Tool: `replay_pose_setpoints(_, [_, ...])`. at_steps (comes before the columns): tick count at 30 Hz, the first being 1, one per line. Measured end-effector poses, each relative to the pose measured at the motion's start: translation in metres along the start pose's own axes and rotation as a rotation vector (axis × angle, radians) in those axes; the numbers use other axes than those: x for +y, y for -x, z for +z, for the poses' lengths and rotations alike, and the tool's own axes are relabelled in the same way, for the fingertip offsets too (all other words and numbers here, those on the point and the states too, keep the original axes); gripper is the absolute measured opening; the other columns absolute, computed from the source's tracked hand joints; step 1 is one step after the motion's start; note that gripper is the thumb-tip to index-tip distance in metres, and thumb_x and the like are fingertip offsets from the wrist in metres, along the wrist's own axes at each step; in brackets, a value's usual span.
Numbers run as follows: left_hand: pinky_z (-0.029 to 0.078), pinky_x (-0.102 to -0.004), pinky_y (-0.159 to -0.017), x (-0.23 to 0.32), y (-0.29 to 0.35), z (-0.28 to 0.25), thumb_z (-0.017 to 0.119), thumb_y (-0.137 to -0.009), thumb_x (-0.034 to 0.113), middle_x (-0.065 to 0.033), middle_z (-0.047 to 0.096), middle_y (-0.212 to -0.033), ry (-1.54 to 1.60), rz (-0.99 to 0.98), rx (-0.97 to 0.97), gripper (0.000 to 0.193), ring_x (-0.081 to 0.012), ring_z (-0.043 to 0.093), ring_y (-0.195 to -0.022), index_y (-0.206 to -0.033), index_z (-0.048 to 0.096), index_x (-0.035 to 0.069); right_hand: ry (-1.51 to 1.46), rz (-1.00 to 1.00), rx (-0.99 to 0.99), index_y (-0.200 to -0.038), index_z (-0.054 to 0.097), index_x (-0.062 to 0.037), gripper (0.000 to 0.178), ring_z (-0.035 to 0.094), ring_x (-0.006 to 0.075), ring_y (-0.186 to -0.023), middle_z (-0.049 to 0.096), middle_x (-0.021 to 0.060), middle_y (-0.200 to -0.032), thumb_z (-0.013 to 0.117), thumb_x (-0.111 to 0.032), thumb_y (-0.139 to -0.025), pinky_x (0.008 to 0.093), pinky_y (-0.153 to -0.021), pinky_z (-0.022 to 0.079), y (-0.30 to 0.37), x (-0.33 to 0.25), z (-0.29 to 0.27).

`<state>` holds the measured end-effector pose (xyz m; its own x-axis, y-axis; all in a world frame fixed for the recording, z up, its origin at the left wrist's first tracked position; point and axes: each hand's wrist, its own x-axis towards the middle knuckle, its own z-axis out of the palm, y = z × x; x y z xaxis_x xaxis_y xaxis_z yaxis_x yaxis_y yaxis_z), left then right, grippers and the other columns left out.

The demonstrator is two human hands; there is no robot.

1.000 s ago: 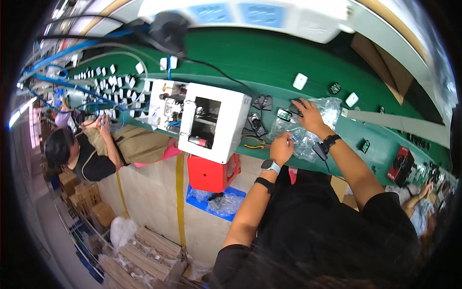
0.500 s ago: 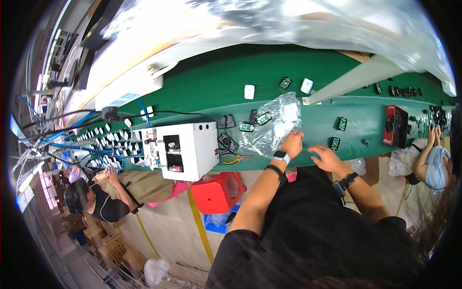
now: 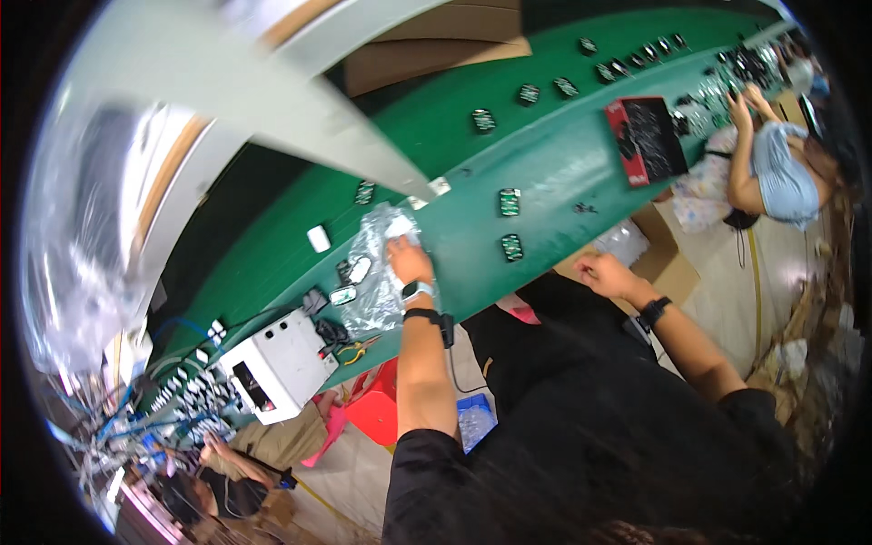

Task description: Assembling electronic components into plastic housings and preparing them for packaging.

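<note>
My left hand (image 3: 412,262) reaches over a crumpled clear plastic bag (image 3: 368,304) on the green bench. Its fingers stretch forward beside a pale white patch (image 3: 400,229); whether that is a part or glare is unclear. Left of this hand, a white-rimmed circuit board (image 3: 343,295) and another small white-edged part (image 3: 360,270) lie on or beside the bag. My right hand (image 3: 607,274) hangs in front of the bench edge, near an open cardboard box (image 3: 668,259). Its fingers are curled together, and anything inside them is too small to make out.
Two green circuit boards (image 3: 510,202) lie on the bench ahead. A white machine (image 3: 280,366) and yellow-handled pliers (image 3: 354,352) sit leftward. A grey post (image 3: 363,154) slants across the bench. A red-and-black box (image 3: 647,141) stands right, near a seated person (image 3: 786,177).
The view has swung to the right. My right hand has moved right, away from the bench, and its spread fingers have curled. My left hand has reached slightly farther over the bag.
</note>
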<state>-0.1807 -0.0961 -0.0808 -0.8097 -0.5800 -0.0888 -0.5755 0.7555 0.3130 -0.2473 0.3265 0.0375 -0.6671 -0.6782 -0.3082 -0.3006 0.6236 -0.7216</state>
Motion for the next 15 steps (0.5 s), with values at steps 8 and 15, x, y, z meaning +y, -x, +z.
replay_pose_setpoints(8, [0.045,-0.0496,-0.095,-0.006,0.009,0.002,0.072,-0.079,0.011,-0.0184,0.052,-0.123,-0.119,0.153,0.041,0.024,-0.0404,0.051,-0.118,-0.1,0.068,0.002,-0.049,0.187,0.333,-0.089,0.067,-0.0009,0.01,0.067,0.0347,-0.076,0.068,0.0181,-0.085,0.065,-0.005,-0.08,0.0415,-0.069,0.054,-0.018,0.078,-0.019])
replay_pose_setpoints(15, [0.042,-0.0491,-0.096,0.002,0.012,0.002,0.072,-0.077,0.012,-0.0156,0.054,-0.121,-0.158,0.215,-0.189,0.024,-0.038,0.052,-0.114,-0.1,0.069,0.005,-0.064,0.45,0.636,-0.093,0.069,-0.0006,0.015,0.069,0.0329,-0.077,0.07,0.0183,-0.085,0.07,-0.011,-0.082,0.0406,-0.071,0.055,-0.073,0.148,-0.025])
